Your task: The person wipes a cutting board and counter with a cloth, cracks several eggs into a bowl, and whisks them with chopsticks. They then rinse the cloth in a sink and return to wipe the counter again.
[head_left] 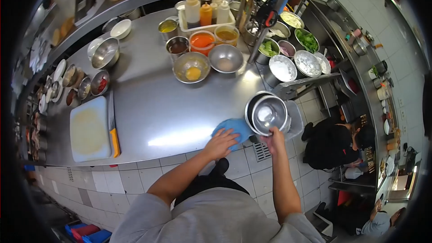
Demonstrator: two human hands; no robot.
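Note:
A blue cloth (234,129) lies bunched at the front right edge of the steel counter. My left hand (222,142) rests on top of it, fingers spread and pressing it down. Off the counter's right corner, my right hand (273,140) grips the near rim of a shiny metal bowl (270,112). This bowl sits inside or against a second metal bowl (249,108), over a clear plastic container (295,119). Some of the right fingers are hidden beneath the rim.
On the counter (148,112) are a white cutting board (89,130), a yellow-handled knife (115,140), a bowl with egg yolk (191,68) and an orange sauce tub (202,41). Squeeze bottles (206,14) stand behind. A co-worker (330,144) bends at the right.

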